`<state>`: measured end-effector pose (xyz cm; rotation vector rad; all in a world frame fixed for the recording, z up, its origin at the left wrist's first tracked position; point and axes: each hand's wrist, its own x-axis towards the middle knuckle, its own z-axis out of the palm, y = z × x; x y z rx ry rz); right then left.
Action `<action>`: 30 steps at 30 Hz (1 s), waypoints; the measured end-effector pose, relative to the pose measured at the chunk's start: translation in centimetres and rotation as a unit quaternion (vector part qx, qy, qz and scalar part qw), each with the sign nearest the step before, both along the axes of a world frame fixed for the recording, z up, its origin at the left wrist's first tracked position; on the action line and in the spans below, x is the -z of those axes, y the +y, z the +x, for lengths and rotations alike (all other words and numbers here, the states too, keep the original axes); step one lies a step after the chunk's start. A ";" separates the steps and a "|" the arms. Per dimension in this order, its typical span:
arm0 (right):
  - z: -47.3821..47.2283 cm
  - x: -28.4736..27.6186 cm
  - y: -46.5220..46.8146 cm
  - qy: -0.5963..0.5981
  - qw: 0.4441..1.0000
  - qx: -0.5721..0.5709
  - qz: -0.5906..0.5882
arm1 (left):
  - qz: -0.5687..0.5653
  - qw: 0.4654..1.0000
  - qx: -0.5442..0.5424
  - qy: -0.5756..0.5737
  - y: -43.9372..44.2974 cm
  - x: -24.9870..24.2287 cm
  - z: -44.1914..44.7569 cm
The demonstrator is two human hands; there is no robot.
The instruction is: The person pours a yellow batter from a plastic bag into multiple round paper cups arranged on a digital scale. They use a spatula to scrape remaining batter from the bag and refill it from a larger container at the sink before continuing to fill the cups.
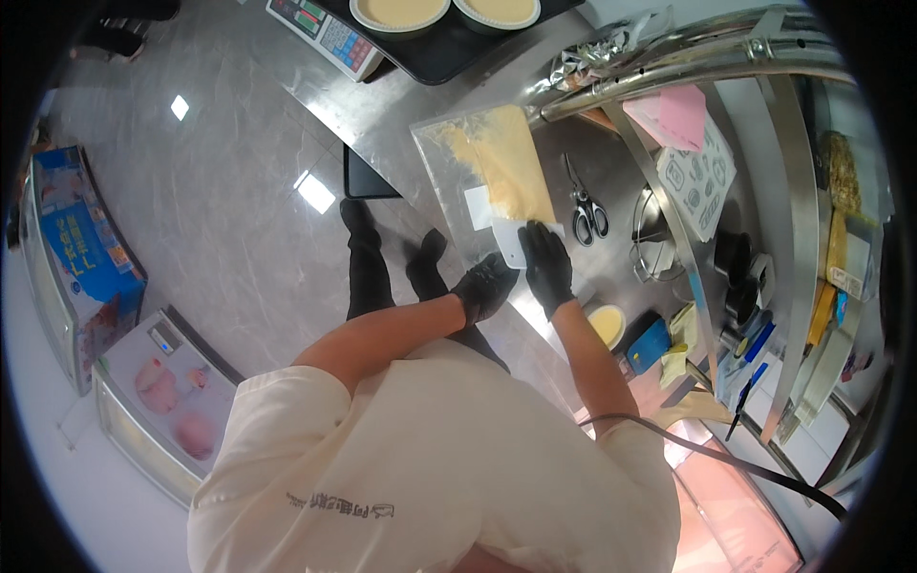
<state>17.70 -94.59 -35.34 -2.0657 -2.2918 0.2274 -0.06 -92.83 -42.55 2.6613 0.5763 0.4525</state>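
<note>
A clear plastic bag of pale yellow, paste-like filling lies on the steel worktop. My right hand, in a black glove, grips a white plastic scraper whose edge meets the near end of the yellow filling. Close to its left, my left hand, also gloved, has its fingertips at the bag's near edge and the scraper's lower corner; whether it grips either I cannot tell. A white label shows on the bag. Scissors with black and white handles lie right of the bag.
A black tray with filled round molds and a digital scale stand at the top. Steel shelving with stacked sheets runs along the right. A small cup of yellow filling sits near my right forearm. Chest freezers stand at left.
</note>
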 end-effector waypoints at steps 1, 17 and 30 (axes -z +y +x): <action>0.3 0.1 0.5 0.014 1.000 -0.002 0.001 | -0.014 1.000 0.019 0.017 0.1 -0.7 -0.1; 1.8 1.5 9.4 0.059 0.990 -0.093 0.082 | 0.344 0.918 0.062 0.188 0.4 -0.8 0.3; -0.6 -1.7 8.0 0.093 0.993 -0.055 0.056 | 0.123 0.981 0.051 0.138 0.3 -2.6 -0.5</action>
